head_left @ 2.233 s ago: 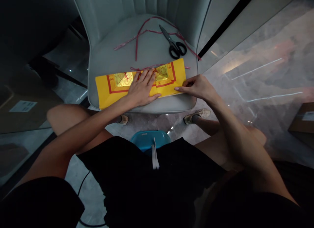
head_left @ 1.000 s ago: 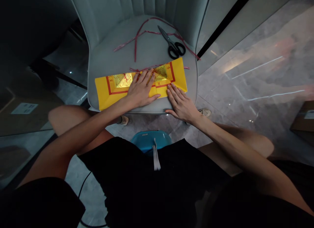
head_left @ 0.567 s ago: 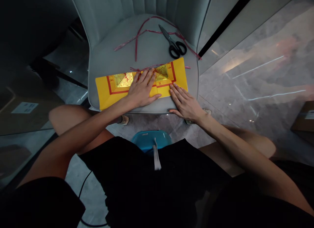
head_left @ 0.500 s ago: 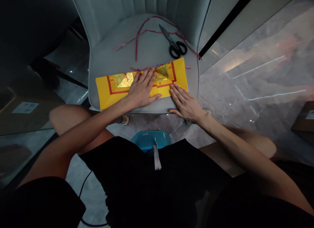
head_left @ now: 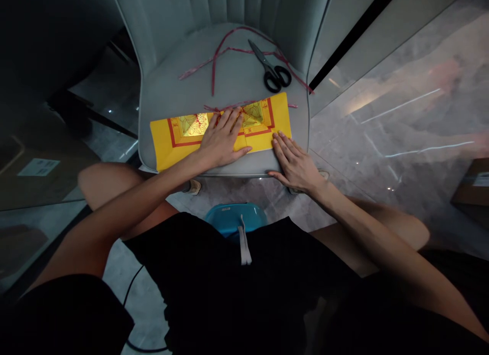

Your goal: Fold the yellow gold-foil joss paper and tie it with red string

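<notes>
A folded sheet of yellow joss paper [head_left: 263, 137] with a red border and gold foil patches lies across the front of the grey chair seat [head_left: 164, 95]. My left hand [head_left: 222, 139] rests flat on its middle, fingers stretched out and covering part of the foil print. At the paper's near right edge, my right hand [head_left: 294, 161] lies flat with its fingers extended, the fingertips touching the paper. Behind the paper's far edge runs a strand of pink plastic string [head_left: 248, 102], partly hidden by the paper and left hand.
Black-handled scissors [head_left: 270, 67] lie on the seat behind the paper, their blades over a longer pink string [head_left: 213, 72]. The chair's backrest [head_left: 229, 6] rises at the far side. A blue plastic stool [head_left: 233, 216] shows between my legs. Cardboard boxes [head_left: 471, 192] stand on both sides.
My right hand has slid a little to the right along the paper's near edge. The left hand stays in place on the paper.
</notes>
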`<state>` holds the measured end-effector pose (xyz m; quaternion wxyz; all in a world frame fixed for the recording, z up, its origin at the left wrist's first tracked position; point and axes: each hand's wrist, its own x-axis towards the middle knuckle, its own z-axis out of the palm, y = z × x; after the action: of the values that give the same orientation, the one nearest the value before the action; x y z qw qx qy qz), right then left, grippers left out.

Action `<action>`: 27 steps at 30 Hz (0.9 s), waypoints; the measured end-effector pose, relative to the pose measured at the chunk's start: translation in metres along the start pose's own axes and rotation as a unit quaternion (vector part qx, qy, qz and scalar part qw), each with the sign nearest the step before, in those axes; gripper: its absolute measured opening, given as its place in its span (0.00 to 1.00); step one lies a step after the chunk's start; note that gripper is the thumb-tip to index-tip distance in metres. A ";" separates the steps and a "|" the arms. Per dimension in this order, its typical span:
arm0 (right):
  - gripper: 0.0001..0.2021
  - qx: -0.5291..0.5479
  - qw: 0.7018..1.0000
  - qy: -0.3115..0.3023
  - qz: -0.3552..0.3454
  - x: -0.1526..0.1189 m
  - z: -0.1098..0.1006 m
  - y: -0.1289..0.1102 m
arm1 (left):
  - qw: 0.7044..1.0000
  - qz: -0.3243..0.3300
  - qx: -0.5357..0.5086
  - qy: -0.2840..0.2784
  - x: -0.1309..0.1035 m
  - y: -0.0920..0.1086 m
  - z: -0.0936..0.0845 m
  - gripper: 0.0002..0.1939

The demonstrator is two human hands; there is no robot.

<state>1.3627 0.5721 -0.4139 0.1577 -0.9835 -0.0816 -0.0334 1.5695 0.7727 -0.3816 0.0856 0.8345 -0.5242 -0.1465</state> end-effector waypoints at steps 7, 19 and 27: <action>0.47 -0.012 1.000 0.001 0.025 -0.015 0.003 0.005 | 1.000 0.004 -0.012 0.010 0.001 -0.001 0.002 0.49; 0.36 -0.049 0.995 0.090 0.008 -0.040 0.006 0.021 | 1.000 0.008 0.017 0.008 0.000 -0.003 0.003 0.50; 0.34 -0.065 0.969 0.235 0.036 -0.035 0.000 0.022 | 1.000 0.005 0.011 -0.003 0.001 -0.002 0.002 0.51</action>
<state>1.3322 0.5466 -0.4236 0.1092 -0.9587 -0.0045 -0.2627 1.5713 0.7731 -0.3844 0.0754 0.8322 -0.5305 -0.1424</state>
